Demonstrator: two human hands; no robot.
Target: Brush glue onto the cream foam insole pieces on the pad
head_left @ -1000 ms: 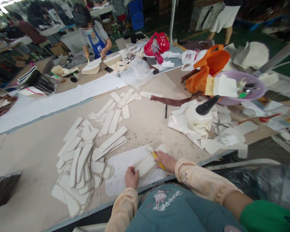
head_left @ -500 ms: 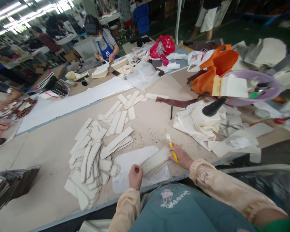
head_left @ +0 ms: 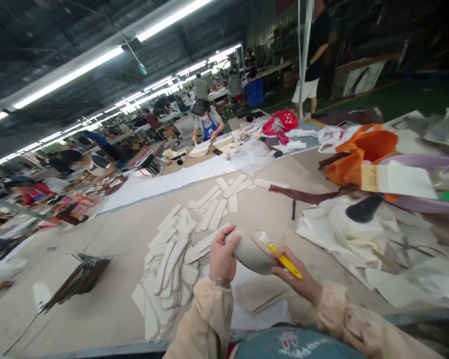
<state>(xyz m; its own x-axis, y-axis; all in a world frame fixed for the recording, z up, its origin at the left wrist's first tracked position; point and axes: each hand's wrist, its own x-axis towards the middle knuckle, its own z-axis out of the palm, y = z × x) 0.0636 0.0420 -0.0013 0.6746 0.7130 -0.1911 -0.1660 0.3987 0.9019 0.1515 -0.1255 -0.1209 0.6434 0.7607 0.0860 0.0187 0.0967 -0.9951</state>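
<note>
My left hand (head_left: 222, 258) is closed on one end of a long cream-coloured flat piece (head_left: 249, 253), lifted off the table in front of me. My right hand (head_left: 292, 276) supports the piece's other end from below while pinching a yellow-handled brush (head_left: 280, 254), bristles resting at the piece's upper edge. Below my hands a white sheet (head_left: 260, 304) with another cream piece lies on the table. To the left, a heap of several similar cream pieces (head_left: 172, 269) spreads over the tabletop.
A dark stack of flat parts (head_left: 80, 276) lies at the left. White cloth with a black-handled tool (head_left: 363, 208), an orange bag (head_left: 359, 152) and a purple basin (head_left: 430, 164) crowd the right. A person in a blue apron (head_left: 206, 122) works at the far end; others stand beyond.
Both hands have lifted the cream piece off the white sheet and raised it toward me. The camera has tilted upward, showing more of the hall.
</note>
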